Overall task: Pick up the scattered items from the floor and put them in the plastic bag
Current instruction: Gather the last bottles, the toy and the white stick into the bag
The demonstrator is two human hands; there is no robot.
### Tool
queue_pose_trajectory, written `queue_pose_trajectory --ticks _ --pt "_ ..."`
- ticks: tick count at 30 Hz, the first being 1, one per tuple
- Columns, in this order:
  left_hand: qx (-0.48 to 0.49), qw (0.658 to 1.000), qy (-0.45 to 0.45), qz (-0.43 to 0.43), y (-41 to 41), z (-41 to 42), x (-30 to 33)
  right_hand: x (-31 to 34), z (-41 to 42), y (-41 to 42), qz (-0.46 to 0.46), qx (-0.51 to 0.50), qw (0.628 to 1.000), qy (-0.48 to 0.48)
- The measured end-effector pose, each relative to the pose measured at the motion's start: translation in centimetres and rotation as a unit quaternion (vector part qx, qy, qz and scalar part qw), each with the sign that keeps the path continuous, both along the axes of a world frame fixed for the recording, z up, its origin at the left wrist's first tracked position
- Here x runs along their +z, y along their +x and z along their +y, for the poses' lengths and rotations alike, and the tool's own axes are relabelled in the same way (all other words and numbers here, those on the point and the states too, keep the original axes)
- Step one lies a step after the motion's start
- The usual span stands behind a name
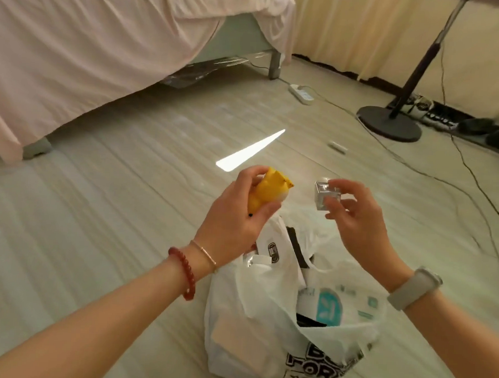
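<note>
My left hand grips a yellow toy figure above the far rim of the bag. My right hand pinches a small silvery box between thumb and fingers, level with the toy and to its right. Below both hands a white plastic bag with black lettering lies open on the pale floor, holding white and teal packets and something dark. A small white tube lies on the floor farther off, to the right of a bright streak of light.
A bed with a pink sheet fills the upper left, its legs on the floor. A white power strip and cables run across the right side. A black stand base and shoes sit by the far right wall.
</note>
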State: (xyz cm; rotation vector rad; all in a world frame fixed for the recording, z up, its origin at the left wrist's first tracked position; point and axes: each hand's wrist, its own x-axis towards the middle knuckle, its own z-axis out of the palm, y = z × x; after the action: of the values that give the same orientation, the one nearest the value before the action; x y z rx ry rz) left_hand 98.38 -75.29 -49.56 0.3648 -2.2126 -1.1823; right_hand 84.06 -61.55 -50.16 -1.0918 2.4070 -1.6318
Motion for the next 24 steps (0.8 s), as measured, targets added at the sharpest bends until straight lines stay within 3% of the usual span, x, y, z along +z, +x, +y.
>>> queue_pose_trajectory --ticks 2,4,7,9,12,18,21,24 --pt "-0.012 0.997 -0.026 -0.074 -3.3 0.1 0.2 -1.1 1.5 -1.3 -0.023 -0.009 0.999 0.037" --pt "-0.047 0.972 -0.052 -0.222 -6.0 -0.1 -0.7 -2.5 2.4 -1.8 -0.038 -0.003 0.997 0.073" --pt "-0.101 0.889 -0.116 -0.430 -7.3 -0.1 -3.6 -4.3 3.3 -1.5 -0.038 0.049 0.989 0.136" --pt "-0.121 0.848 -0.171 -0.487 -6.4 0.2 -5.2 -5.1 3.7 -1.1 -0.005 0.121 0.968 0.221" --pt "-0.161 0.812 -0.239 -0.507 -4.5 0.5 -5.9 -6.5 3.7 -0.3 0.068 0.230 0.912 0.332" --pt "-0.185 0.736 -0.345 -0.552 -1.3 1.2 -6.0 -8.1 4.3 0.3 0.244 0.310 0.835 0.384" --pt "-0.204 0.738 -0.363 -0.532 0.2 2.1 -7.1 -8.9 5.4 0.4 0.349 0.315 0.791 0.392" --pt "-0.209 0.750 -0.379 -0.500 1.3 3.1 -8.0 -9.0 6.1 0.4 0.364 0.274 0.800 0.389"
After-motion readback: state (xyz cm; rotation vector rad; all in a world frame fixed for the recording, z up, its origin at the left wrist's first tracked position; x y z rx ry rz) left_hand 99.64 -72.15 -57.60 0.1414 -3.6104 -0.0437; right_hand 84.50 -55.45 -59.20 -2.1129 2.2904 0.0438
